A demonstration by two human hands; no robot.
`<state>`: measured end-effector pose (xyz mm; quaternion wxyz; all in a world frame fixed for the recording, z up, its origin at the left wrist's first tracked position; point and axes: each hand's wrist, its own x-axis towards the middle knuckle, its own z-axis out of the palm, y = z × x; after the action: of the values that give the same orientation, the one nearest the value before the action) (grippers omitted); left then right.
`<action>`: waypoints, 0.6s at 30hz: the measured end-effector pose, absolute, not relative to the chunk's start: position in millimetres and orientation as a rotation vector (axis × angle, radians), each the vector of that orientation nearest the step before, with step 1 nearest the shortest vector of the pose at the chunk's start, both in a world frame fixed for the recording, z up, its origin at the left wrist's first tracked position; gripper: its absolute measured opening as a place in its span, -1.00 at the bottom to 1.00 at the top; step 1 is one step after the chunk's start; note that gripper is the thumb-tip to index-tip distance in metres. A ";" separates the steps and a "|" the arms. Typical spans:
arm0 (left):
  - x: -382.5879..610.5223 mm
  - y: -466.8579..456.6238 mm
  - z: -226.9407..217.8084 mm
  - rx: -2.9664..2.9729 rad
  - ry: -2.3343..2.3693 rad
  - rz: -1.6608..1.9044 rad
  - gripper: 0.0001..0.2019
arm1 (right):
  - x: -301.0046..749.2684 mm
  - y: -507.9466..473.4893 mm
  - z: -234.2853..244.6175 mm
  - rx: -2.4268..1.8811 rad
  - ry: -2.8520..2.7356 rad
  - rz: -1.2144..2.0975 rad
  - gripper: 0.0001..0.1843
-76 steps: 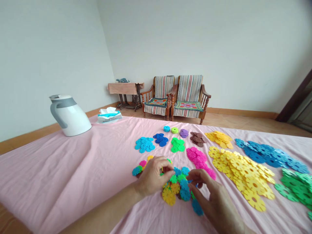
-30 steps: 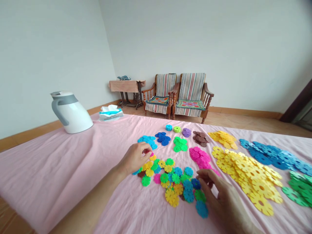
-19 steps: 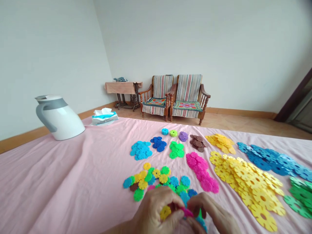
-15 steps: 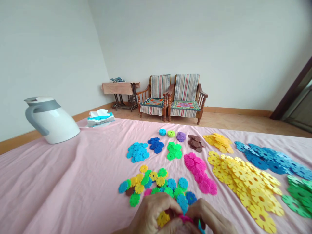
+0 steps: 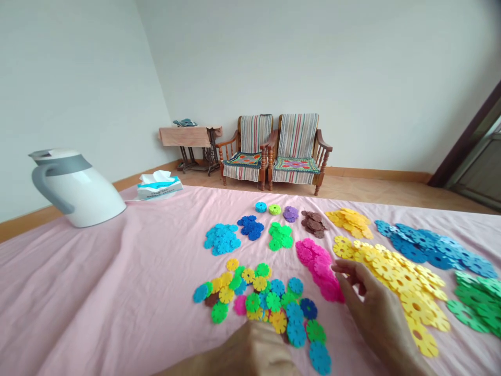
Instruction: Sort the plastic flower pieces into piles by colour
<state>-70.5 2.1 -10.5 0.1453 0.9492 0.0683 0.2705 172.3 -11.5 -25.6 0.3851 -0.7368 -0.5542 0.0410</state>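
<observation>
My left hand (image 5: 260,351) is curled at the bottom edge, just in front of a mixed group of flower-shaped plastic discs (image 5: 274,302). Its back faces me, so its fingertips and anything in them are hidden. Over the right edge of the pink disc pile (image 5: 319,267) reaches my right hand (image 5: 366,300). The thumb and index finger are slightly apart beside the pink discs, and no disc shows between them. Right of this hand spreads a large pile of yellow discs (image 5: 395,271).
Further piles lie behind: light blue (image 5: 222,239), dark blue (image 5: 251,227), green (image 5: 281,236), brown (image 5: 313,224) and orange-yellow (image 5: 349,223). Large blue discs (image 5: 434,245) and green discs (image 5: 479,300) lie right. A white jug (image 5: 88,193) and tissue pack (image 5: 159,187) stand left on the pink cloth (image 5: 129,282).
My hands were together over a pink disc at the bottom; they have parted. The right moved up and right to the pink pile, while the left turned its back to me, lower down.
</observation>
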 end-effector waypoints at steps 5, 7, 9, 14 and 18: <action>-83.7 15.2 13.5 2.407 0.724 1.061 -0.87 | 158.3 -23.0 -17.6 -1.690 -1.609 0.056 -0.77; -90.5 31.4 14.3 2.157 0.956 1.212 -0.87 | 149.7 -28.0 -13.3 -1.574 -1.768 0.109 -0.81; -96.7 49.0 10.8 1.926 1.067 1.316 -0.87 | 138.5 -32.3 -7.8 -1.470 -1.953 0.155 -0.81; -105.0 77.1 0.4 1.650 1.128 1.420 -0.85 | 101.9 -35.9 8.6 -1.374 -2.290 0.207 -0.65; -108.3 84.7 -1.2 1.566 1.166 1.484 -0.86 | 84.5 -33.0 12.3 -1.457 -2.292 0.298 -0.68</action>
<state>-108.3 84.7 -1.2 0.3378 0.6008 0.4477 0.5696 84.5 -33.0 12.3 0.2034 -0.5221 -0.8214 0.1068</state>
